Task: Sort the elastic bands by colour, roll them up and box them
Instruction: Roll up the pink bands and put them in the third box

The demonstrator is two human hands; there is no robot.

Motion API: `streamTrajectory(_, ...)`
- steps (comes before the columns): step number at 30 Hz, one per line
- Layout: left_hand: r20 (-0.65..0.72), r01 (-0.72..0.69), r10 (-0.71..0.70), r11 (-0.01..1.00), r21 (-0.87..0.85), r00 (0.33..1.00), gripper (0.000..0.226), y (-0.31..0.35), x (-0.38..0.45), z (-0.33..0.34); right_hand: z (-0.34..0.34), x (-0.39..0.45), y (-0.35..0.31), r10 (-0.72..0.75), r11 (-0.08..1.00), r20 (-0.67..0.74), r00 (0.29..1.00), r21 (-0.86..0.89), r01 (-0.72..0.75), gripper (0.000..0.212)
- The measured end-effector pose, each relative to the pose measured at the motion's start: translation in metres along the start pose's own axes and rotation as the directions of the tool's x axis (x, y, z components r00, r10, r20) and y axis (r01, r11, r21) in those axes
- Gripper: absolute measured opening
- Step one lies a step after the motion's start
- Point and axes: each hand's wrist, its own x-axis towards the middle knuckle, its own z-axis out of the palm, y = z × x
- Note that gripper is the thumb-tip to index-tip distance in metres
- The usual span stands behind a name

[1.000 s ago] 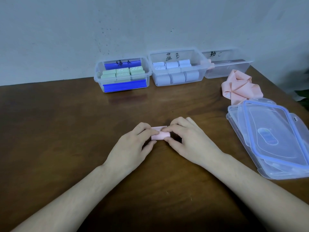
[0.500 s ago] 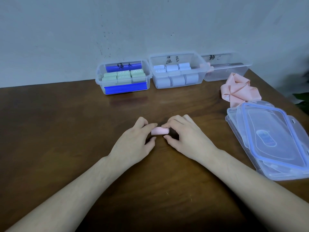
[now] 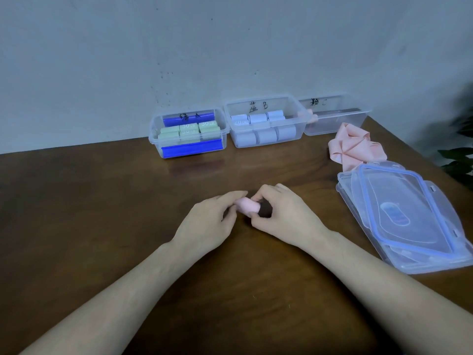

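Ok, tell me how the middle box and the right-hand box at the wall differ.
The middle box is packed with rolled pale blue bands, front and back; the right-hand box looks mostly bare, with only something pink at its left end. The middle box's label ends in B, the right-hand box's in C. The middle box looks taller. Both are clear plastic, lidless, against the wall.
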Motion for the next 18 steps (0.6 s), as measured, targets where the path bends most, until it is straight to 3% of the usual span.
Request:
streamTrajectory(4, 0.058, 0.112, -0.099, 0.950, -0.290, 0.993, 0.041, 0.015, -0.001, 0.001, -0.003, -0.010, -0.001, 0.038, 0.998, -0.018, 0.999, 0.048, -0.037, 0.021)
streamTrajectory(8, 0.080, 0.178, -0.163, 0.779, -0.601, 0.983, 0.027, 0.030, 0.002, 0.003, -0.007, -0.019, -0.008, 0.065, 0.994, -0.042, 0.997, 0.087, -0.061, 0.027)
streamTrajectory(12, 0.113, 0.201, -0.170, 0.707, -0.677, 0.979, 0.040, 0.034, 0.003, 0.005, -0.011, -0.026, -0.010, 0.042, 0.990, -0.020, 0.999, 0.132, -0.039, 0.026)
streamTrajectory(18, 0.153, 0.248, -0.198, 0.699, -0.671, 0.968, 0.070, 0.037, 0.009, 0.004, -0.026, -0.038, 0.000, 0.024, 0.991, 0.007, 1.000, 0.129, -0.025, 0.025)
